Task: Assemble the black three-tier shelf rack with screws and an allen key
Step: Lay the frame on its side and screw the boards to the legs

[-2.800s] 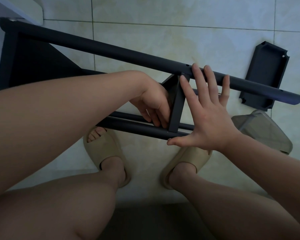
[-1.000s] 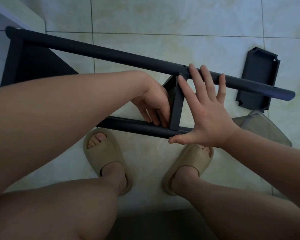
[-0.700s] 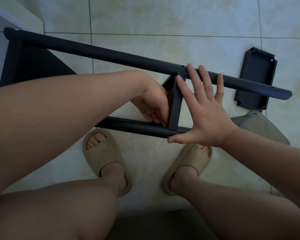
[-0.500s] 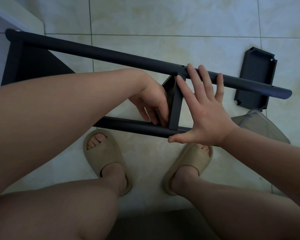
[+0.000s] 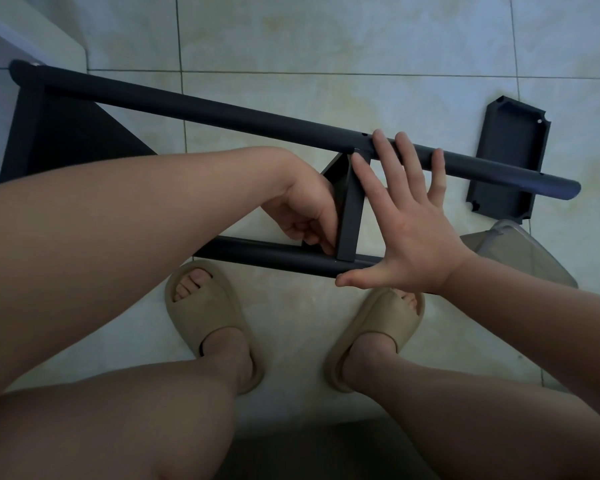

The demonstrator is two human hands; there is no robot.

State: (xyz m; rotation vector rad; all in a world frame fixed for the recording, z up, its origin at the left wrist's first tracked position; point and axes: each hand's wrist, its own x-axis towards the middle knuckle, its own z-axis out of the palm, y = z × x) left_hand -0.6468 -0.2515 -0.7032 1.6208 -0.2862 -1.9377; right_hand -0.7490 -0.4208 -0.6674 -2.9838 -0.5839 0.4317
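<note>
Rack (image 5: 257, 123) lies sideways on the floor (image 5: 326, 46). Right hand (image 5: 406, 233), fingers spread flat, braces the middle shelf (image 5: 349, 216). Left hand (image 5: 305, 216) fingers curl at its lower joint, possibly on a screw; hidden. Step: fastening this shelf. Next move needs firm tightening, then the loose shelf (image 5: 506, 157).

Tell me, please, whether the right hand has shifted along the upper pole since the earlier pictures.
No. The right hand lies open with its fingers across the upper pole, index fingertip at the top of the middle shelf, exactly as before.
</note>
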